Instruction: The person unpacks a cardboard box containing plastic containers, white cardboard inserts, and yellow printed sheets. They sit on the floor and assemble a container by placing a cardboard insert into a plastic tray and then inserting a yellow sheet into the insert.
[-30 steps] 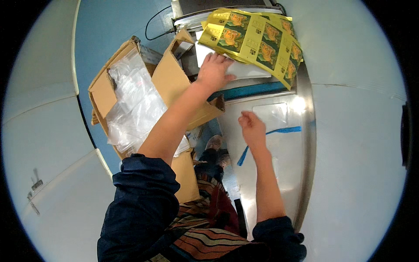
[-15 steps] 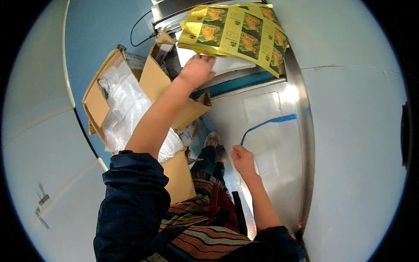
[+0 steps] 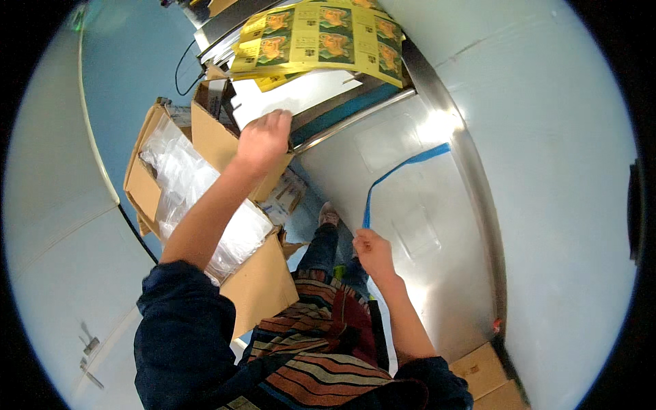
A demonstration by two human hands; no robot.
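cardboard box (image 3: 205, 205) of clear bags, yellow printed sheets (image 3: 321, 41), blue strip (image 3: 396, 171), steel table (image 3: 424, 260)

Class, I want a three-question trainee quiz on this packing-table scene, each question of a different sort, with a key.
1. True or false: the left hand rests on a white sheet below the yellow printed sheets.
2. The right hand is at the near end of: A) a blue strip; B) a red cable; C) a green hose.
3. What fills the cardboard box on the left?

Key: 1 true; 2 A; 3 clear plastic bags.
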